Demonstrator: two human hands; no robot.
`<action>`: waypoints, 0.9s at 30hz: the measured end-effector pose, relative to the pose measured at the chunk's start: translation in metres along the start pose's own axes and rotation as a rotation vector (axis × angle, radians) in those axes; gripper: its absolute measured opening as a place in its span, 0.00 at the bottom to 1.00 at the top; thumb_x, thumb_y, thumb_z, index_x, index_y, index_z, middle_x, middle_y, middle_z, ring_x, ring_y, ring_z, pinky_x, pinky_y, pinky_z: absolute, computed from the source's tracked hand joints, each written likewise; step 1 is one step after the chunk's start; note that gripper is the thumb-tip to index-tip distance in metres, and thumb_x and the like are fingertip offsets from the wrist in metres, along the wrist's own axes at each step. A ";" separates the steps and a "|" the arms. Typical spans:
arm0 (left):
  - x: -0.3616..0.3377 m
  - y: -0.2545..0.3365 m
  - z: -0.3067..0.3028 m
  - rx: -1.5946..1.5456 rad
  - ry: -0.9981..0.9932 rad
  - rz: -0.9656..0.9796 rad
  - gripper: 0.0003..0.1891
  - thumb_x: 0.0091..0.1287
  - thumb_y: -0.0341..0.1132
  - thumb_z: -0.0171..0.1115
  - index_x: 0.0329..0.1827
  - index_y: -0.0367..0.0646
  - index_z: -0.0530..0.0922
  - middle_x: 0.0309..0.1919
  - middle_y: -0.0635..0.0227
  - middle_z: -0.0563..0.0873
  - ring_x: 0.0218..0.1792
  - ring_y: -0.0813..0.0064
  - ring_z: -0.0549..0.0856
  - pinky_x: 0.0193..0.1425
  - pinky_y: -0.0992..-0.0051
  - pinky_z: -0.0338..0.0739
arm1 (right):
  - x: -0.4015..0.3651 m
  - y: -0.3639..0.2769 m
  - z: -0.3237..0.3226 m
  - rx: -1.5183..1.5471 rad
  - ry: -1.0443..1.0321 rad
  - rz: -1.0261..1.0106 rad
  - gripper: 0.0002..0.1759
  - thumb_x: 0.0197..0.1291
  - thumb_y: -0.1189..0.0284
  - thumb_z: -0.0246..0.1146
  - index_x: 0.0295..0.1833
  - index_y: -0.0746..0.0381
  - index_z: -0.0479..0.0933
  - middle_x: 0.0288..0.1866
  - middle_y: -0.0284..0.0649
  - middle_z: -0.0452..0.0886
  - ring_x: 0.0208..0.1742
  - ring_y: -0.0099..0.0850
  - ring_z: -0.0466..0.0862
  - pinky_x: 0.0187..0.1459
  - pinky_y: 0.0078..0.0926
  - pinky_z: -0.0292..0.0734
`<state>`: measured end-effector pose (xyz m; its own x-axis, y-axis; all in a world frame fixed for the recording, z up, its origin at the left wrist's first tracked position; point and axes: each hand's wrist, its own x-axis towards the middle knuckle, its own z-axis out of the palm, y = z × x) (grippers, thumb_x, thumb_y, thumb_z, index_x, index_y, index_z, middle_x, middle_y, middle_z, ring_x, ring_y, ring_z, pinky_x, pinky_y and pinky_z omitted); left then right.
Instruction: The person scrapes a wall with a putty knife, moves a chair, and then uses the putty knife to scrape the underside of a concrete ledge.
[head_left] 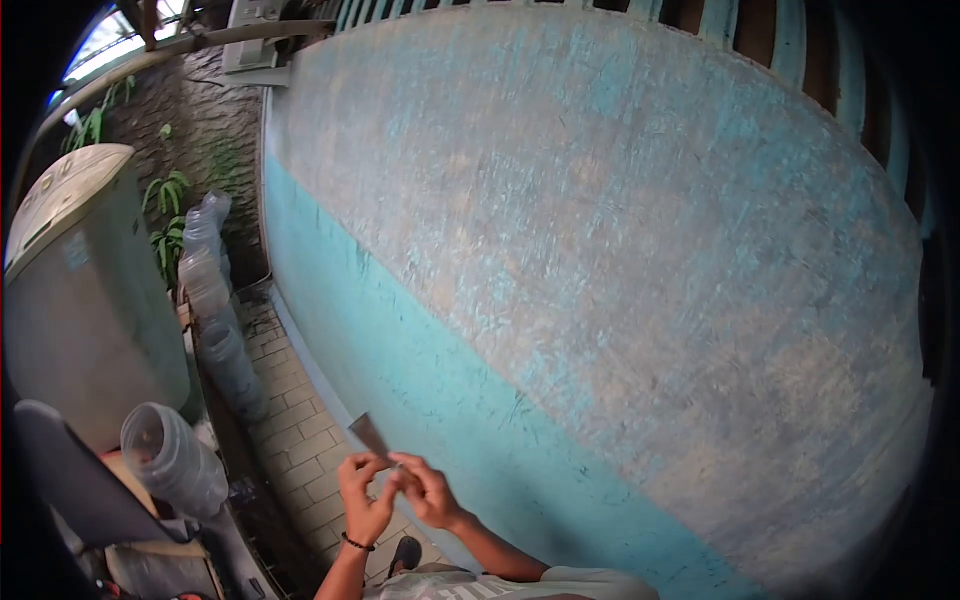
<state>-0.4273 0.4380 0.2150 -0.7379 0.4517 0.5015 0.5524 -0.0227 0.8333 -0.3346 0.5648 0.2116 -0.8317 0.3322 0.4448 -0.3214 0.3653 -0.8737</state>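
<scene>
Grey-brown flat piece (369,433), thin and blade-like, sits at the fingertips of both hands, low in the frame at about 7 o'clock from picture centre. Left hand (364,503), with a black wristband (357,544), and right hand (428,490) meet fingertip to fingertip. Both are pinched onto the piece's lower end. It is too small to tell how the hold is shared, or what exactly the piece is.

Key relation: the piece's long axis runs from the pinch up toward 11 o'clock, its free end pointing away from the body. The left hand is below the piece at 6 o'clock; the right hand is off at 4 o'clock. Both are equally near its base and neither touches the free tip.

The teal lower band (420,360) of the painted wall (620,230) lies just beyond the piece, at 2 o'clock from the hands, and is not touched. The brick paving (300,440) is below, and the clear plastic containers (215,300) are well apart at 10 o'clock.
</scene>
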 end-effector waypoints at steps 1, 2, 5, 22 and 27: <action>0.026 0.009 0.009 -0.016 -0.087 0.082 0.12 0.62 0.33 0.72 0.47 0.39 0.86 0.51 0.56 0.81 0.51 0.57 0.80 0.53 0.64 0.76 | 0.009 -0.001 -0.017 -0.045 0.105 -0.051 0.24 0.75 0.76 0.60 0.74 0.65 0.70 0.30 0.26 0.70 0.29 0.16 0.66 0.34 0.17 0.67; 0.054 0.025 0.011 -0.031 -0.167 0.171 0.15 0.62 0.34 0.73 0.49 0.39 0.86 0.53 0.55 0.81 0.53 0.55 0.80 0.55 0.64 0.76 | 0.021 -0.002 -0.034 -0.091 0.207 -0.109 0.23 0.74 0.77 0.60 0.72 0.65 0.71 0.28 0.25 0.69 0.29 0.16 0.67 0.33 0.18 0.67; 0.151 0.069 0.002 -0.035 -0.249 0.397 0.23 0.59 0.38 0.74 0.57 0.37 0.85 0.59 0.49 0.80 0.57 0.49 0.80 0.61 0.60 0.76 | 0.040 0.000 -0.079 -0.186 0.509 -0.180 0.24 0.73 0.73 0.64 0.71 0.68 0.70 0.33 0.30 0.78 0.30 0.16 0.71 0.34 0.17 0.70; 0.576 0.381 0.103 0.169 0.409 1.108 0.33 0.70 0.60 0.54 0.52 0.35 0.88 0.53 0.46 0.85 0.57 0.49 0.83 0.62 0.55 0.77 | 0.069 -0.079 -0.066 -0.735 1.495 -0.300 0.28 0.76 0.68 0.57 0.74 0.70 0.63 0.41 0.47 0.86 0.23 0.19 0.73 0.26 0.18 0.70; 0.530 0.424 0.105 -0.027 0.181 1.178 0.31 0.66 0.60 0.54 0.48 0.40 0.91 0.50 0.50 0.87 0.54 0.53 0.84 0.59 0.54 0.75 | 0.072 -0.066 0.000 -0.796 1.712 -0.253 0.26 0.75 0.69 0.58 0.74 0.68 0.64 0.38 0.44 0.86 0.22 0.17 0.71 0.25 0.17 0.69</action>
<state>-0.5432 0.7619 0.8100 0.1729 0.0084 0.9849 0.9199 -0.3588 -0.1584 -0.3734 0.5652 0.3013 0.6311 0.4149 0.6553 0.3213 0.6291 -0.7078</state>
